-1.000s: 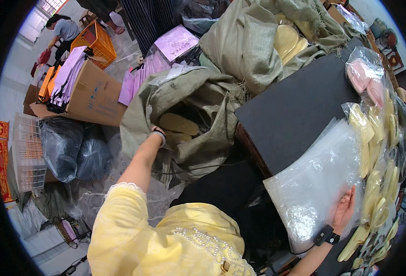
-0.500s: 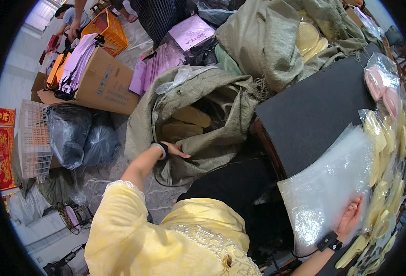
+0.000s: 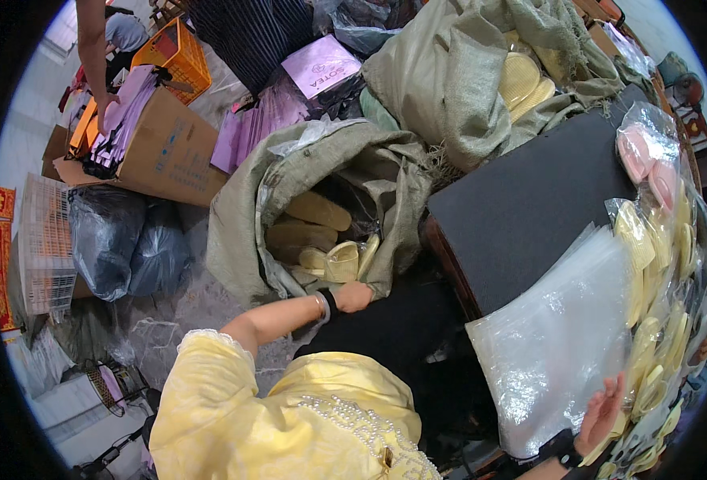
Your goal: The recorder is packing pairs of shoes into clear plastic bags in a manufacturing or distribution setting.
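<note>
Bright light is entering a pale, crowded workroom.
At the upper left, 1 window (image 3: 62, 30) is glowing; a pale wall (image 3: 27, 120) is running below it, with at least 2 red panels (image 3: 1, 264) hanging lower; grey veined floor (image 3: 177, 320) is showing, and a dark-topped table (image 3: 513, 208) is standing at right.

Open sack (image 3: 237, 220) of slippers (image 3: 342, 262); left hand (image 3: 356, 297) at its six-o'clock rim. Right hand (image 3: 601, 416), four o'clock, near clear plastic (image 3: 549, 344).
</note>
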The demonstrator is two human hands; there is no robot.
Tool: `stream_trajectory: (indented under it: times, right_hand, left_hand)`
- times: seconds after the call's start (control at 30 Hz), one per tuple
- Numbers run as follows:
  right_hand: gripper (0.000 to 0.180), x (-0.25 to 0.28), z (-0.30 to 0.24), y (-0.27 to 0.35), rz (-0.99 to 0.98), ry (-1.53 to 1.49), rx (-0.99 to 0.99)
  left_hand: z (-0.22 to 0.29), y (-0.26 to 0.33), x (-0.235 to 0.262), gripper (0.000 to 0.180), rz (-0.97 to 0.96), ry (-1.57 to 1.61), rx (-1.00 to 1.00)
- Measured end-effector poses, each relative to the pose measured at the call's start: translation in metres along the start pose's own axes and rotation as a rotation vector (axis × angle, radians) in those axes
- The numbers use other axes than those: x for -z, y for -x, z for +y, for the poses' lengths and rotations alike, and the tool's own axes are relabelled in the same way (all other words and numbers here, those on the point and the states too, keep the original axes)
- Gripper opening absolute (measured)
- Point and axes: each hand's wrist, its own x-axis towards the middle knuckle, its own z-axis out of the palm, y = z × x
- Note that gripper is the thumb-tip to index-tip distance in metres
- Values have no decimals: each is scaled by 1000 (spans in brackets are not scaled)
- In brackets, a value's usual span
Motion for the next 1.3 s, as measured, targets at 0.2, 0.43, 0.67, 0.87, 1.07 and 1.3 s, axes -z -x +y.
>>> stream_trajectory:
  times: [0.2, 0.43, 0.67, 0.87, 1.07, 1.3]
  right_hand:
    - [49, -136, -90, 68, -508, -124, -370]
    - [41, -192, -67, 105, -889, -335, -531]
    - [34, -226, -11, 119, -496, -278, -656]
    - [35, -232, -4, 123, -437, -296, -726]
    - [34, -244, 5, 121, -330, -339, -782]
    - [33, -250, 0, 115, -294, -314, -828]
  left_hand:
    - [11, 2, 43, 28, -48, 314, 158]
    - [-83, -6, 71, 28, -79, 2191, 393]
    - [-155, -9, 27, 81, 617, 713, 940]
    - [-140, -5, -10, 120, -21, 422, 950]
    - [-120, -21, -34, 119, 167, 555, 958]
    - [-211, -19, -78, 86, -135, 312, 957]
